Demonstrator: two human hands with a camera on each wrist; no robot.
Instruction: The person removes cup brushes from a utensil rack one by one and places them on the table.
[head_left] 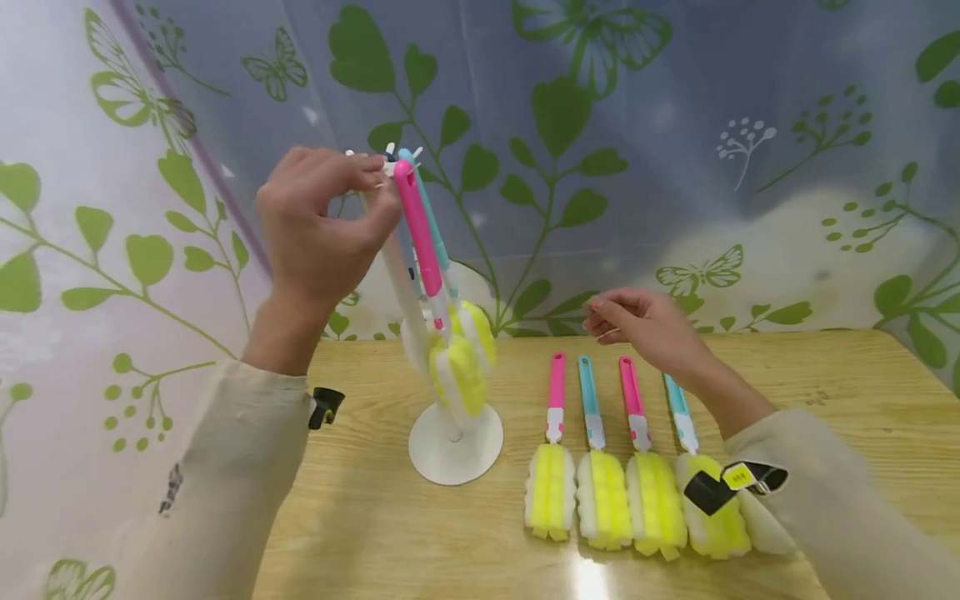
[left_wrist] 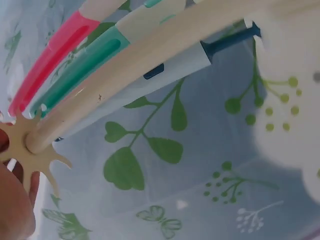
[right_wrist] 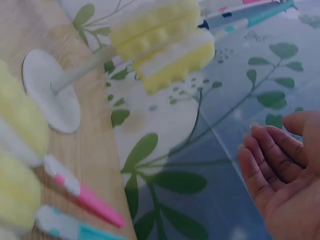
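My left hand (head_left: 322,217) grips the hooked top (left_wrist: 25,145) of a white stand between thumb and fingers. From its hooks hang sponge brushes: one with a pink handle (head_left: 420,229), one with a teal handle (left_wrist: 82,70) and one with a dark blue and white handle (left_wrist: 175,70). Their yellow and white sponge heads (right_wrist: 165,35) hang around the pole (right_wrist: 90,67). My right hand (head_left: 645,325) is held in the air with loosely bent fingers and nothing in them. It is nearest the handle ends of several brushes lying on the table.
A row of sponge brushes, a pink-handled one (head_left: 557,383) at its left end, lies on the wooden table (head_left: 360,533). The stand's round white base (head_left: 456,458) stands left of them. Behind hangs a curtain (head_left: 480,83) with green leaves and butterflies.
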